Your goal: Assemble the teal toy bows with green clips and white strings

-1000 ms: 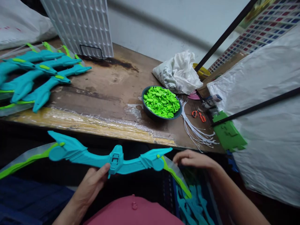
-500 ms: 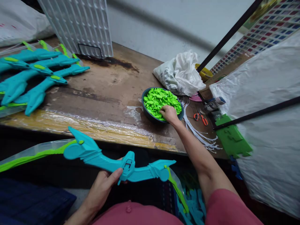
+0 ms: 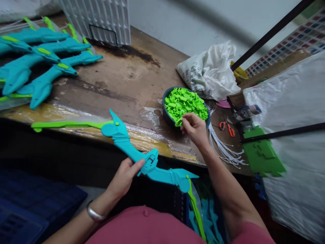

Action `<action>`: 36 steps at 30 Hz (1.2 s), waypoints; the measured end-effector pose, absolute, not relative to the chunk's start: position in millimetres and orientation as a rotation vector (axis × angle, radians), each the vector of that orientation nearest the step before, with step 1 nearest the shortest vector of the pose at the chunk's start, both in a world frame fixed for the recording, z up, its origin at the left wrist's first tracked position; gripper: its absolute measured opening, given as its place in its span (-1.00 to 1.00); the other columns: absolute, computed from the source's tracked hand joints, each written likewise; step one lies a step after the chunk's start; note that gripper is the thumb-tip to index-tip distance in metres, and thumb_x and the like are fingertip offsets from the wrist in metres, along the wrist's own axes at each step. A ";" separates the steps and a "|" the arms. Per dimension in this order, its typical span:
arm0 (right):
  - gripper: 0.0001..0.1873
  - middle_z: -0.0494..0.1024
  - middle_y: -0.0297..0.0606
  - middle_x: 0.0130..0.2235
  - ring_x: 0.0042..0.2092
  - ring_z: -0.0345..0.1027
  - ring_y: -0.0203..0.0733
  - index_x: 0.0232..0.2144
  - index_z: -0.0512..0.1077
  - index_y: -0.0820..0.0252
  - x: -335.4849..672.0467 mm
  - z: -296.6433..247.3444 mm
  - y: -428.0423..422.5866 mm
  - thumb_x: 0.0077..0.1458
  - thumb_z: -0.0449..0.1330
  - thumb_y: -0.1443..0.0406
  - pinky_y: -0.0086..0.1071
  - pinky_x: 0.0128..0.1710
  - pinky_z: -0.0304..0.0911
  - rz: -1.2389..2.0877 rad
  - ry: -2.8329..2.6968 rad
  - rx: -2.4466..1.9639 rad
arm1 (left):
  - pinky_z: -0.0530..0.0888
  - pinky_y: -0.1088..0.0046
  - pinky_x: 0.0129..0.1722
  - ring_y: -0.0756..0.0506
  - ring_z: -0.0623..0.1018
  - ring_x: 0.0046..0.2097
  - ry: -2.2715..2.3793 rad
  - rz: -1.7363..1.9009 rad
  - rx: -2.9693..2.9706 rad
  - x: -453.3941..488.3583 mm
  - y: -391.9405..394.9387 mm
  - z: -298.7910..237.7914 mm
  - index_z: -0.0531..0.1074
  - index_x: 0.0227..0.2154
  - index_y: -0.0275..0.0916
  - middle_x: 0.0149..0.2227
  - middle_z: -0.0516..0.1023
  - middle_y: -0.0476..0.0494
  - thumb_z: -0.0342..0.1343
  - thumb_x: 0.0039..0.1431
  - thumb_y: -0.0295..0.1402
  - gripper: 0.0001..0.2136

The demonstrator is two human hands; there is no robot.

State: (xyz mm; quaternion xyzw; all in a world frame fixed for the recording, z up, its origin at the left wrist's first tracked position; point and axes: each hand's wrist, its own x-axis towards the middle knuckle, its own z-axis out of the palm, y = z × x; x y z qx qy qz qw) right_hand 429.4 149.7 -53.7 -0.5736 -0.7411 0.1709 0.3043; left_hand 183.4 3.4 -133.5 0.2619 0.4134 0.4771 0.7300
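Observation:
My left hand (image 3: 125,177) grips the middle of a teal toy bow (image 3: 152,166) with lime green limbs, held tilted in front of my lap below the table's edge. My right hand (image 3: 195,127) is at the near rim of a dark bowl (image 3: 166,117) heaped with small lime green plastic parts (image 3: 186,103). Its fingers pinch one small green part (image 3: 178,121) just lifted out of the heap.
Several finished teal bows (image 3: 38,64) lie at the far left of the worn wooden table (image 3: 114,88). A white grid rack (image 3: 101,18) stands behind them. Beside the bowl are white strings (image 3: 223,149), orange scissors (image 3: 225,127), a white bag (image 3: 210,73) and a green foam piece (image 3: 264,156).
My right hand went from the bow's end to the bowl, dug into the green parts and now lifts one out. The bow has tilted, its left end rising toward the table.

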 end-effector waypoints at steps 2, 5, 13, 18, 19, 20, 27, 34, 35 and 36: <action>-0.77 0.53 -0.37 -0.46 -0.52 0.38 -0.32 -0.17 0.42 0.16 411.6 -54.8 112.1 0.36 0.07 0.14 -0.44 -0.47 0.28 0.757 -2.020 -1.362 | 0.46 0.20 0.12 -0.26 0.59 0.05 0.919 1.054 0.559 187.2 4.0 -134.5 0.57 0.03 -0.28 0.03 0.64 -0.27 0.30 0.19 -0.18 -0.59; -0.84 0.57 -0.34 -0.39 -0.42 0.46 -0.30 -0.18 0.45 0.14 390.9 -60.7 68.2 0.36 0.12 0.20 -0.43 -0.38 0.34 0.921 -2.187 -1.149 | 0.49 0.20 0.08 -0.27 0.58 0.06 0.920 1.041 0.578 188.8 0.7 -138.1 0.52 0.09 -0.28 0.07 0.62 -0.28 0.30 0.19 -0.21 -0.56; -0.74 0.54 -0.14 -0.26 -0.29 0.43 -0.18 -0.17 0.43 0.25 377.6 -82.6 43.9 0.40 -0.07 0.38 -0.37 -0.39 0.32 0.171 -2.666 -0.859 | 0.49 0.30 0.06 -0.22 0.58 0.05 0.920 1.077 0.582 186.8 -8.2 -145.2 0.55 0.05 -0.23 0.01 0.65 -0.19 0.38 0.10 -0.27 -0.57; -0.67 0.52 -0.08 -0.25 -0.27 0.43 -0.09 0.03 0.39 0.38 362.5 -81.8 23.7 0.40 -0.10 0.41 -0.29 -0.36 0.41 -0.017 -2.737 -0.937 | 0.53 0.38 -0.05 -0.19 0.61 -0.04 0.982 1.080 0.554 192.4 -10.2 -148.2 0.57 -0.01 -0.27 -0.06 0.68 -0.18 0.43 0.02 -0.27 -0.55; -0.64 0.52 -0.03 -0.21 -0.23 0.44 -0.05 0.08 0.36 0.43 359.6 -82.2 18.7 0.38 -0.11 0.42 -0.27 -0.34 0.44 -0.001 -2.728 -0.986 | 0.53 0.39 -0.07 -0.18 0.62 -0.05 0.986 1.077 0.565 193.0 -10.6 -148.7 0.57 -0.01 -0.28 -0.06 0.68 -0.18 0.43 0.03 -0.27 -0.55; -0.61 0.52 0.01 -0.18 -0.20 0.45 -0.01 0.13 0.32 0.47 357.2 -82.7 13.9 0.37 -0.12 0.44 -0.24 -0.32 0.47 0.026 -2.715 -1.035 | 0.53 0.39 -0.07 -0.18 0.62 -0.05 0.985 1.074 0.579 193.3 -11.0 -149.1 0.57 -0.01 -0.28 -0.06 0.68 -0.18 0.42 0.03 -0.27 -0.56; -0.62 0.47 0.08 -0.06 -0.07 0.44 0.04 0.17 0.32 0.38 356.4 -85.6 -4.0 0.38 0.04 0.32 -0.14 -0.20 0.52 0.387 -2.480 -1.194 | 0.49 0.28 0.08 -0.23 0.60 0.02 1.028 1.052 0.611 193.3 -11.3 -150.6 0.58 -0.02 -0.29 -0.03 0.68 -0.21 0.44 0.00 -0.26 -0.54; -0.86 0.58 -0.30 -0.15 -0.11 0.49 -0.22 -0.15 0.52 0.08 377.7 -86.6 0.0 0.25 0.27 0.38 -0.33 -0.09 0.43 0.979 -1.790 -1.289 | 0.45 0.16 0.12 -0.27 0.58 0.05 0.924 1.008 0.561 189.3 -14.1 -152.4 0.53 0.05 -0.29 0.01 0.64 -0.26 0.39 0.07 -0.26 -0.53; -0.83 0.59 -0.31 -0.14 -0.11 0.50 -0.22 -0.11 0.52 0.05 380.8 -87.0 0.1 0.24 0.28 0.37 -0.33 -0.10 0.44 1.040 -1.700 -1.314 | 0.45 0.13 0.12 -0.28 0.58 0.04 0.928 1.001 0.552 188.6 -14.3 -152.7 0.52 0.06 -0.29 0.00 0.64 -0.28 0.39 0.07 -0.26 -0.51; -0.79 0.61 -0.32 -0.13 -0.11 0.52 -0.22 -0.07 0.51 0.03 383.6 -86.9 0.0 0.24 0.28 0.36 -0.32 -0.10 0.45 1.096 -1.629 -1.328 | 0.45 0.11 0.12 -0.28 0.58 0.03 0.929 0.993 0.549 188.1 -14.5 -153.0 0.51 0.08 -0.30 0.00 0.64 -0.29 0.39 0.07 -0.26 -0.50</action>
